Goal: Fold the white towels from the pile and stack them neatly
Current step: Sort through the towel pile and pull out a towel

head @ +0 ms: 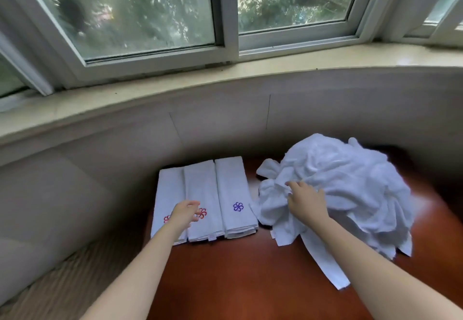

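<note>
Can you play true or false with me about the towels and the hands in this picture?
1. Three folded towels lie side by side on the brown table. True.
2. The right hand is in the messy towel pile. True.
3. The flower on the rightmost folded towel is green. False: it is purple.
4. The left hand is holding a cup. False: it holds nothing and hovers over the folded towels with loose fingers.
5. The pile sits to the left of the folded towels. False: it is on their right.
</note>
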A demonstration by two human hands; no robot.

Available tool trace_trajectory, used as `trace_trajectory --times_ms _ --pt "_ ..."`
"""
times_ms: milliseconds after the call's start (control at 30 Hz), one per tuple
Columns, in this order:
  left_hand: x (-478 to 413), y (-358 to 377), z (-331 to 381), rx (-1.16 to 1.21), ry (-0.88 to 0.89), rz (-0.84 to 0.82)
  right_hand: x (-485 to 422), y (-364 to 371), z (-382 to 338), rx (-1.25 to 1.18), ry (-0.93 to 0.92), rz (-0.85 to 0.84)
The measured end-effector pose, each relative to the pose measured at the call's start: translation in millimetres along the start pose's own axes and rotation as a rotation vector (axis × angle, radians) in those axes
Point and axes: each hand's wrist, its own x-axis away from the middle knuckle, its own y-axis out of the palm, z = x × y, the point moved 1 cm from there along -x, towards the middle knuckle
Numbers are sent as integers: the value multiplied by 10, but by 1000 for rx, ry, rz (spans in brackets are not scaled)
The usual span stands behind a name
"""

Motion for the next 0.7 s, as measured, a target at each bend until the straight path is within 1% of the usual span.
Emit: trace_trajectory --times_ms 67,133,267,333,400,533,700 --pt "35 -83 183 20 133 72 70 -154 -76 -35 0 59" --pt "86 -76 421 38 238 96 139 -319 -82 -87 12 95" --pt "223 168 886 63 414 26 278 -560 106 -230 96 140" --pt "269 346 1065 55 474 -17 310 -622 280 -268 137 150" --pt "295 554 1185 43 509 -52 321 -648 476 -281 169 156" --pt "288 1053 1290 29 523 -116 282 -592 831 -260 232 166" --pt "-35 1951 1230 -61 522 -219 24 -317 1377 -213 312 175"
